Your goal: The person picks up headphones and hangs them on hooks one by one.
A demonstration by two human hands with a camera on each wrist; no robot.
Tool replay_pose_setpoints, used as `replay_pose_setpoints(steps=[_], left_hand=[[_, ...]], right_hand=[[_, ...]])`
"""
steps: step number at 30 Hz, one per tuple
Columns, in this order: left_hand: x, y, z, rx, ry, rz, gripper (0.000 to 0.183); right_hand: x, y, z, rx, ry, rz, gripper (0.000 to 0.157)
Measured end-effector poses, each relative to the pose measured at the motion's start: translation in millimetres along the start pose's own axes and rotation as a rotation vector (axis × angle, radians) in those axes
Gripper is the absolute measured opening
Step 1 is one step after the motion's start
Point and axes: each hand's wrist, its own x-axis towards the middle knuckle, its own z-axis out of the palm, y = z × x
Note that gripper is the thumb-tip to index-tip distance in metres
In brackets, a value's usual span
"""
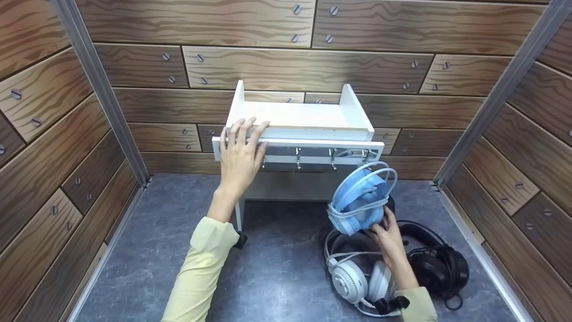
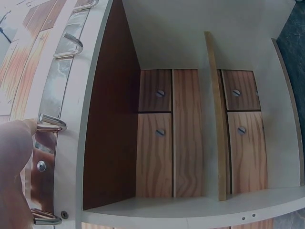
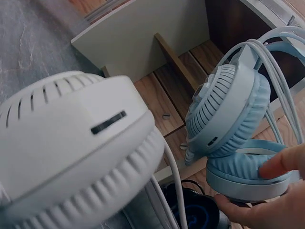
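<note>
A white shelf unit (image 1: 297, 114) has a front rail (image 1: 315, 158) with several metal hooks (image 1: 298, 157). My left hand (image 1: 239, 156) rests on the rail's left end, fingers extended over the top; its thumb lies near a hook (image 2: 52, 122) in the left wrist view. My right hand (image 1: 389, 237) grips light blue headphones (image 1: 359, 201) by an ear cup, thumb on the cushion (image 3: 243, 164). Their headband is just below the rail's right end; whether it touches a hook, I cannot tell. White headphones (image 1: 351, 281) lie on the floor beneath my right forearm.
Black headphones (image 1: 440, 266) lie on the grey floor (image 1: 277, 264) right of the white pair. Wood-patterned panels (image 1: 250, 67) wall the space at the back and both sides. A wooden divider (image 2: 217, 119) crosses the unit's inside.
</note>
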Motion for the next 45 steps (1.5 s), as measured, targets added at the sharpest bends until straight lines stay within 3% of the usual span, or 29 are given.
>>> replay_pose_setpoints(steps=[9, 18, 26, 33, 39, 45], left_hand=[[0.4, 0.2, -0.8, -0.002, -0.004, -0.003, 0.042], [0.1, 0.2, -0.5, 0.011, -0.013, -0.005, 0.042], [0.2, 0.5, -1.8, 0.007, -0.015, -0.011, 0.042], [-0.3, -0.2, -0.1, -0.002, -0.012, -0.006, 0.042], [0.3, -1.4, -1.0, 0.003, -0.001, -0.009, 0.041], [-0.1, 0.3, -0.7, 0.001, -0.002, 0.002, 0.041]], right_hand=[[-6.0, 0.3, -1.8, -0.183, 0.061, -0.039, 0.073], [-23.3, 1.1, -8.4, -0.191, 0.108, -0.074, 0.068], [-39.6, 1.7, -11.2, -0.176, 0.077, -0.106, 0.066], [-51.4, 5.5, -14.7, -0.238, 0.075, -0.162, 0.057], [-63.6, 5.3, -16.4, -0.329, 0.144, -0.224, 0.05], [-75.2, 5.0, -20.4, -0.527, 0.269, -0.284, 0.038]])
